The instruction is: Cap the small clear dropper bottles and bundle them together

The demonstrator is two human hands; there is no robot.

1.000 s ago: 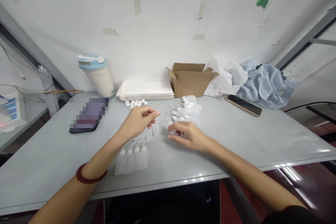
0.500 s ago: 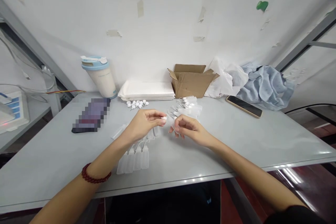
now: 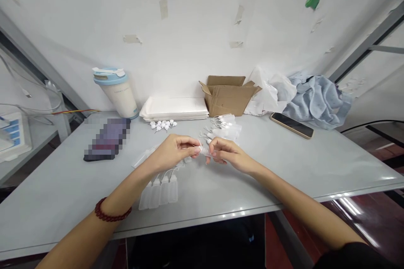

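Observation:
Between the thumb and fingers of my left hand is a small white cap. A translucent bottle is gripped in my right hand, its neck end against the cap. Below my left hand, several translucent bottles with white tops and thin bent tubes lie in a row; others are partly hidden under that hand. Small white caps form a pile beyond my left hand. Past my right hand lies a heap of similar bottles with thin metal tips pointing left.
Along the wall stand a tumbler, a stack of white sheets, an open cardboard box, a white plastic bag and a blue cloth. One phone lies right; a blurred dark device lies left on the grey table.
My hands have come together, so the cap and the bottle now meet. The bottle has tilted towards my left hand. The camera view has shifted slightly.

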